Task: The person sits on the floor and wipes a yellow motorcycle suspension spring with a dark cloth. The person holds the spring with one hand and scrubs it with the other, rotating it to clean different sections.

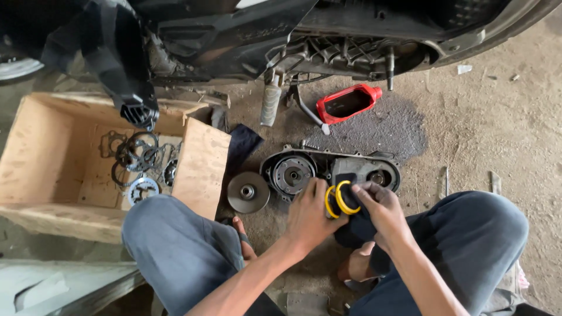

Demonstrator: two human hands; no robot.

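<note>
I squat over the ground with both hands together at the middle. My left hand (309, 215) and my right hand (379, 206) grip a small round part with yellow rings (341, 199), wrapped partly in a dark cloth (355, 227). Just beyond my fingers lies a grey engine cover (363, 167) with a round clutch assembly (291, 174) in it. A loose metal pulley disc (248, 192) rests on the ground to the left of the cover.
A wooden crate (202, 167) at the left holds several gaskets and rings (137, 155). A scooter's open engine case (351, 55) spans the top. A red cut-open container (348, 102) lies on a dark oily patch of dirt.
</note>
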